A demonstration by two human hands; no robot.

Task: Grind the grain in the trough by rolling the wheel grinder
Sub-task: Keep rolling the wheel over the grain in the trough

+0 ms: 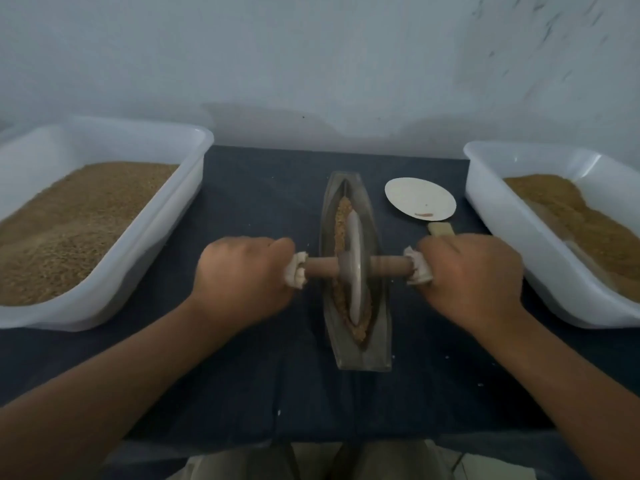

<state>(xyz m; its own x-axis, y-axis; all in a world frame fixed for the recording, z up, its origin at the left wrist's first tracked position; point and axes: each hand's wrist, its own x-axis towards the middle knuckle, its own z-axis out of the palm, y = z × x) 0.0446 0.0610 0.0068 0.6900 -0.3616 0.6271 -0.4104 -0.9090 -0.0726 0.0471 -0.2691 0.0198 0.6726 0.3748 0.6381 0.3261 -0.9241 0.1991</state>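
Observation:
A long boat-shaped metal trough point(379, 327) lies lengthwise on the dark cloth at the centre. Brown crushed grain point(341, 216) fills its groove. The wheel grinder point(355, 268), a grey disc on a wooden axle, stands upright in the groove near the middle of the trough. My left hand point(242, 275) grips the cloth-wrapped left end of the axle. My right hand point(474, 275) grips the cloth-wrapped right end. Both fists hide the handle tips.
A white plastic tub point(194, 168) holding grain stands at the left, and a second white tub point(485, 188) with brown grain at the right. A white round scoop point(419, 199) with a pale handle lies between the trough and the right tub. A pale wall rises behind.

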